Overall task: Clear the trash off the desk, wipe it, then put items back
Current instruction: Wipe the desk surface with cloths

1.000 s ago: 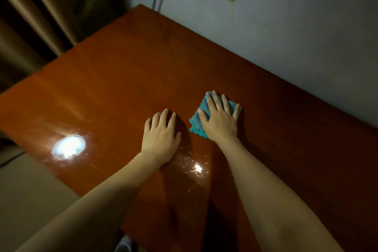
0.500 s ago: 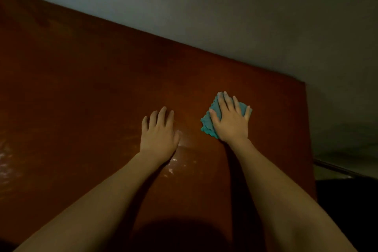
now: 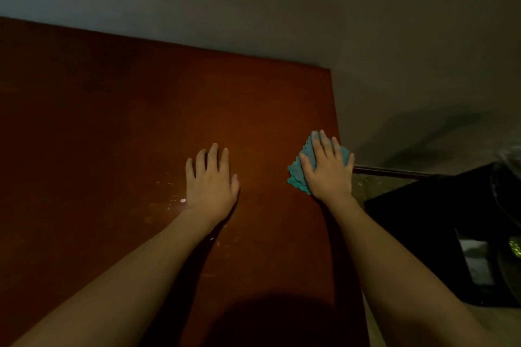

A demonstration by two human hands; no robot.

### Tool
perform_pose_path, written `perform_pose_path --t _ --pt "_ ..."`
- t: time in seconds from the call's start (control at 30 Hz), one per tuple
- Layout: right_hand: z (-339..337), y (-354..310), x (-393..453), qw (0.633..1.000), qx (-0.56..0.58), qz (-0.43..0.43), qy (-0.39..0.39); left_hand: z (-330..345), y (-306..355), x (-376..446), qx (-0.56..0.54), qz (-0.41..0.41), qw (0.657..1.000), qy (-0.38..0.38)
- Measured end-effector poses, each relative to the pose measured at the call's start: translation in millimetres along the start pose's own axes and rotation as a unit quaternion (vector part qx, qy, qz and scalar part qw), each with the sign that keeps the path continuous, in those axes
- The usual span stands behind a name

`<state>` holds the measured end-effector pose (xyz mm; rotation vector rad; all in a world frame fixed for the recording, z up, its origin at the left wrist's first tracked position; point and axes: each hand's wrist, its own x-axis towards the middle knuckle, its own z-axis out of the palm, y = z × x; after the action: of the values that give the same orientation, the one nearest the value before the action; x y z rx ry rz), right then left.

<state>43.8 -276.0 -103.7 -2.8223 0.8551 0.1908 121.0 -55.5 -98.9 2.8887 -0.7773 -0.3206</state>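
Wiping stage, by the look of it; no trash or items visible on the desk [image 3: 141, 135]. Nearest: both forearms reach forward over the brown top. Left hand [image 3: 210, 183] lies flat on the wood, palm down, fingers straight and slightly spread, holding nothing; a few pale specks on the surface just beside its wrist. Right hand [image 3: 328, 169] presses flat on the teal cloth [image 3: 296, 175], fingers straight and fanned, no pinch. Cloth sits at the desk's right edge, its far corner and the little finger at or just past the rim. Beyond the edge: dark box-like object [image 3: 451, 234] on the floor, contents unclear. Farthest: plain wall [image 3: 253, 8].

Risk: one more push rightward could carry cloth and hand off the edge, since flat fingers give no hold, and the cloth drops. Specks near the left wrist could be missed.
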Motion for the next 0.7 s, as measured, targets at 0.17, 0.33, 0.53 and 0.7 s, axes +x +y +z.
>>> perform_pose_path --t 0.17,0.33,0.53,0.7 --pt "5.0 7.1 -30.3 0.998 0.015 0.063 0.002 7.5 10.4 -13.7 -0.012 0.04 0.999 0.003" --pt "15.4 -25.2 -57.3 0.989 0.012 0.149 -0.001 5.8 -9.5 -27.4 -0.012 0.076 0.997 -0.01" --pt "26.4 -98.1 -67.2 0.992 -0.005 0.127 -0.007 -0.1 -60.3 -41.6 -0.026 0.071 0.997 0.001" --pt "35.7 -182.7 -64.3 0.996 -0.025 0.081 -0.017 -15.2 -148.4 -51.7 -0.017 0.032 0.999 0.006"
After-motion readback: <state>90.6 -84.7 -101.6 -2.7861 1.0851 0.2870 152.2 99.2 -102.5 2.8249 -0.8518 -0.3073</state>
